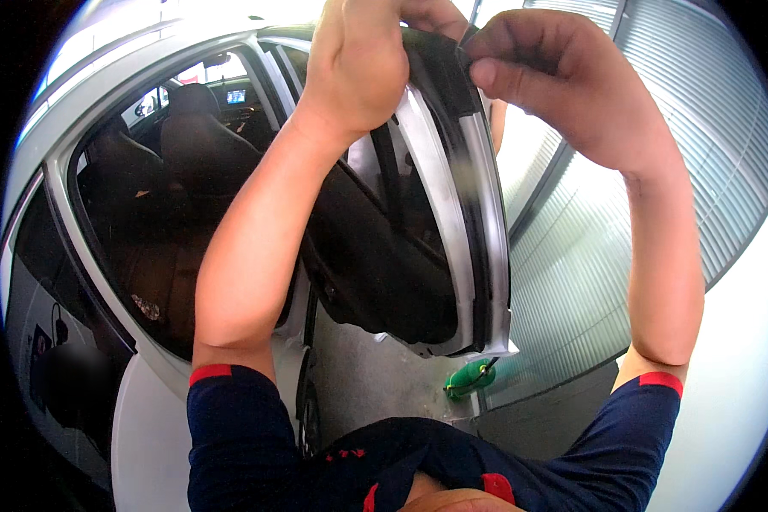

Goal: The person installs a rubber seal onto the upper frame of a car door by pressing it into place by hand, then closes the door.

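Open car door [439, 188] is mid-view, its outer vertical edge facing the blinds [589, 273] on the R w/ a gap btwn, and bare floor [367, 375] shows btwn its lower edge & the white car body [158, 427]. L hand [363, 68] is up over the door's top, fingers partly cut off, grip can't tell; R hand [555, 85] is curled, thumb near fingertips, at the top outer corner, can't tell if pinching anything. Door's silver-white frame, blk seals, dk inner trim.
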